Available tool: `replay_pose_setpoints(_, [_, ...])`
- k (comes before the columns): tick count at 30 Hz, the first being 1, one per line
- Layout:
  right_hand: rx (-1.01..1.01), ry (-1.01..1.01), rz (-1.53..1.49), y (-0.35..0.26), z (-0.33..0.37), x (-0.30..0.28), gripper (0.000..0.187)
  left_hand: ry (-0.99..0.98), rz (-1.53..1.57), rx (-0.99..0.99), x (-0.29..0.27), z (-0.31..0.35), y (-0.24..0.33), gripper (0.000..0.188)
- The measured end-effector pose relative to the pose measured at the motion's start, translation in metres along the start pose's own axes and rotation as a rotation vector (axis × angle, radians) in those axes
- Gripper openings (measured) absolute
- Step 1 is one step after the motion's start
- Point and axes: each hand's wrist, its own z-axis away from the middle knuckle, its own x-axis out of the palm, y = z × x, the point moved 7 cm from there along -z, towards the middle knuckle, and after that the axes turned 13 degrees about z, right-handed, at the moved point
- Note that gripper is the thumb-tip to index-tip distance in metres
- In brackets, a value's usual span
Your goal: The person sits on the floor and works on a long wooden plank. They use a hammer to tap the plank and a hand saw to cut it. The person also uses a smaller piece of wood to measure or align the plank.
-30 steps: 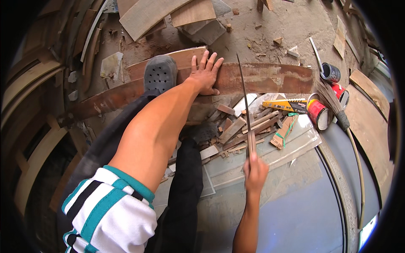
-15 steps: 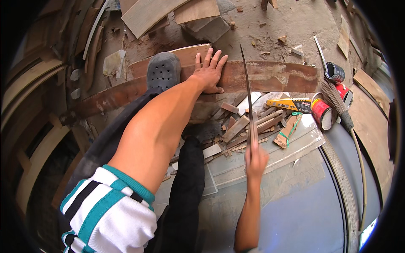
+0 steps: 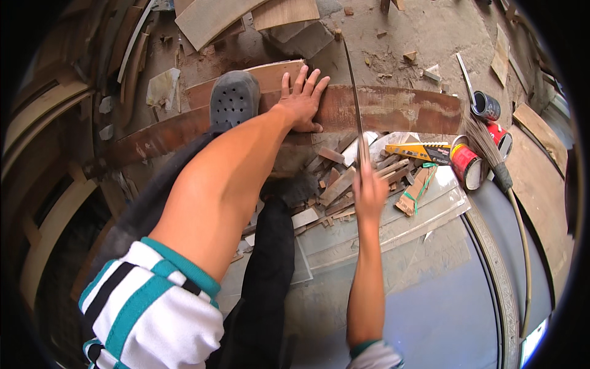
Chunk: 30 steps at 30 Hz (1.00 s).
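Note:
My left hand (image 3: 301, 106) presses down on a reddish-brown wooden board (image 3: 402, 111), its fingers spread. Left of it, a grey clog (image 3: 235, 101) on my foot also stands on the board. My right hand (image 3: 370, 195), somewhat smeared by motion, is wrapped round the grip of a handsaw (image 3: 355, 92). The saw's narrow blade shows nearly edge-on and crosses the board just right of my left hand, its tip past the far edge. How deep the teeth sit in the wood cannot be seen.
Wood offcuts (image 3: 335, 187) lie heaped below the board, beside a yellow-black box (image 3: 418, 150). Right of them are a red can (image 3: 467, 161), a dark can (image 3: 485, 106) and a long-handled broom (image 3: 501, 172). Curved wooden pieces (image 3: 58, 224) stand at left; planks (image 3: 215, 21) lie beyond.
My right hand and the saw have moved forward, away from me, so the tip reaches farther beyond the board. My left hand keeps its place on the board.

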Motion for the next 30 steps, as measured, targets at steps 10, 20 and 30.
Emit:
replay_pose_setpoints(10, [0.402,-0.166,-0.256,-0.013,0.125,-0.076,0.050,0.000,0.014,-0.048,0.001,0.008,-0.005,0.130])
replay_pose_setpoints(20, [0.064,-0.047,-0.042,0.002,0.026,-0.013,0.059,0.025,-0.004,-0.014,-0.001,0.001,-0.004,0.129])
replay_pose_setpoints(30, [0.218,-0.150,-0.114,0.006,-0.054,0.016,0.055,0.031,-0.012,0.008,0.001,-0.001,0.001,0.131])
